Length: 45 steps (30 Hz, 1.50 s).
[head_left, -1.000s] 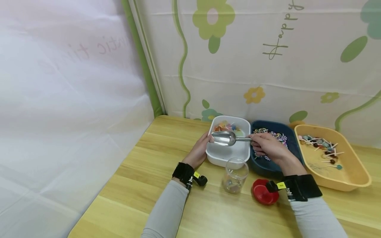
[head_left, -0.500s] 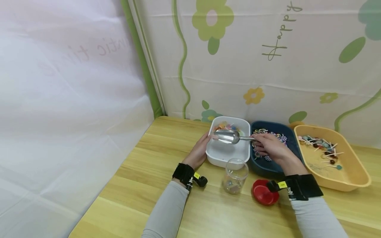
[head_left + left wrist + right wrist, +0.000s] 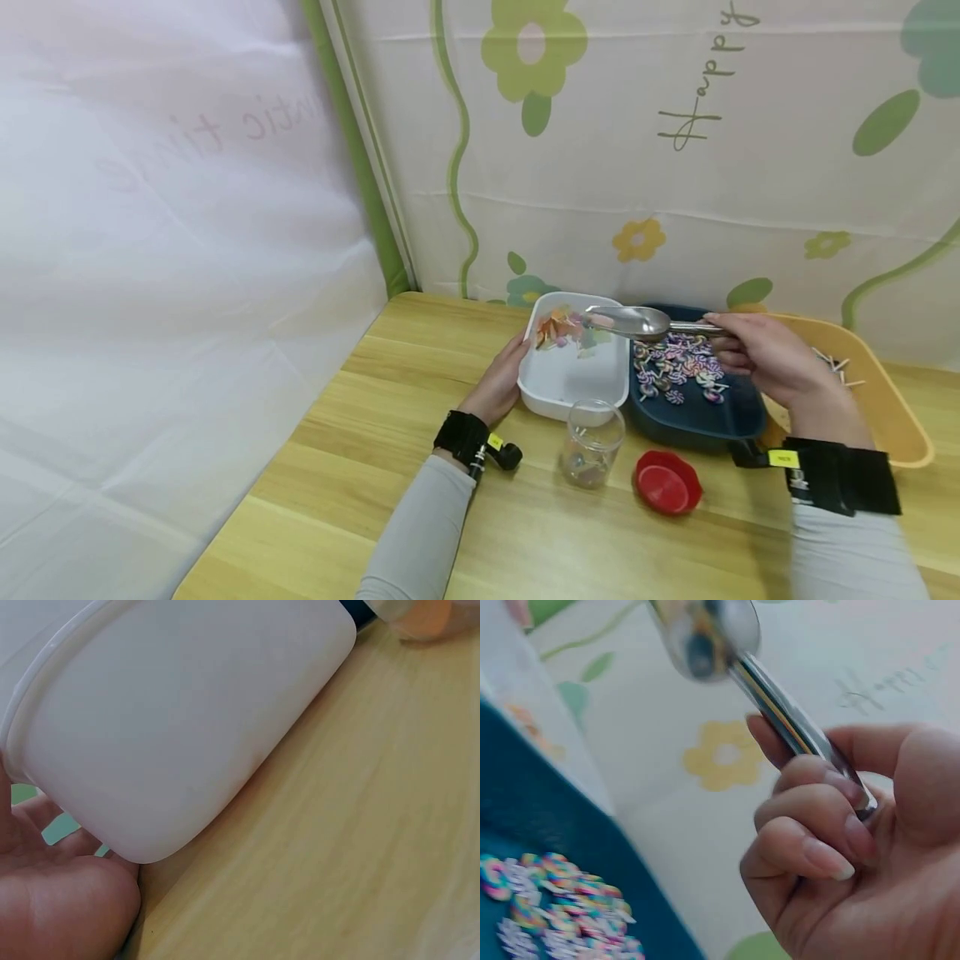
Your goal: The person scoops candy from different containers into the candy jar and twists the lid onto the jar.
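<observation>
My right hand (image 3: 772, 358) grips the handle of a metal scoop (image 3: 633, 322). The scoop is over the white bin and the dark blue bin, its mouth toward the left. In the right wrist view, curled fingers (image 3: 810, 799) wrap the handle. At the left side of the white bin (image 3: 573, 387), my left hand (image 3: 498, 379) holds the wall near the rim; part of it is hidden in the left wrist view. Wrapped candies (image 3: 558, 327) lie in the far part of that bin. Several swirl lollipops (image 3: 678, 367) fill the dark blue bin (image 3: 705, 421).
A clear jar (image 3: 592, 446) with a few small pieces at its bottom stands before the white bin. Beside it lies a red lid (image 3: 667, 483). A yellow bin (image 3: 892, 408) with lollipops is at the right, partly behind my right arm. A printed curtain (image 3: 570, 200) hangs behind the table.
My right hand has moved right and slightly up with the scoop, uncovering the candies in the white bin and more of the dark blue bin. My left hand has stayed in place.
</observation>
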Each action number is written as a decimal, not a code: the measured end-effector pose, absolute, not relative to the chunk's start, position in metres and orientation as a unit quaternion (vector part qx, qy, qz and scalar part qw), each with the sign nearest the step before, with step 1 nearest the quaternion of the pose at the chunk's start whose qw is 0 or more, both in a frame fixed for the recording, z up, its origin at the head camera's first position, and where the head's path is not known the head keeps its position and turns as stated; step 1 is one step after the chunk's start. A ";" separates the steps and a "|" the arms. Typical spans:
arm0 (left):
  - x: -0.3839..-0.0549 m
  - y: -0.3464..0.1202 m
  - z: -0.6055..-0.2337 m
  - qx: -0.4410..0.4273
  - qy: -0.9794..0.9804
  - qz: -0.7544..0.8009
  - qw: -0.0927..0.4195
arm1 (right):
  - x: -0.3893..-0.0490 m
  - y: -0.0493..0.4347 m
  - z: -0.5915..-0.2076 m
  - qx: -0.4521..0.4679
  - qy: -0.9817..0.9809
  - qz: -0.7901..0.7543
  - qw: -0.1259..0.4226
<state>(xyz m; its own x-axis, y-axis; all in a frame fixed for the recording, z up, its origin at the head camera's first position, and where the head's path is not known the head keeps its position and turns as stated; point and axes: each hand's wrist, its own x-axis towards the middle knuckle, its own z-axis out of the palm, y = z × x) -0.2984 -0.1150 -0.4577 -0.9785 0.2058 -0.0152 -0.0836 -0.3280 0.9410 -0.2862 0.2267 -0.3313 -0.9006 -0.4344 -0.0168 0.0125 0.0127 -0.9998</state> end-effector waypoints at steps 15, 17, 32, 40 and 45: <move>-0.303 -0.114 -0.452 0.047 0.574 0.813 0.086 | -0.229 0.247 -0.269 -0.242 0.879 -0.410 0.033; -0.303 -0.114 -0.452 0.051 0.574 0.813 0.086 | -0.223 0.244 -0.264 -0.254 0.884 -0.392 0.027; -0.300 -0.115 -0.457 0.045 0.575 0.812 0.091 | -0.233 0.224 -0.280 -0.238 0.896 -0.374 -0.031; -0.300 -0.117 -0.460 0.044 0.573 0.813 0.090 | -0.264 0.176 -0.317 -0.215 0.913 -0.341 -0.054; -0.301 -0.116 -0.458 0.037 0.575 0.812 0.094 | -0.272 0.157 -0.338 -0.218 0.920 -0.321 -0.057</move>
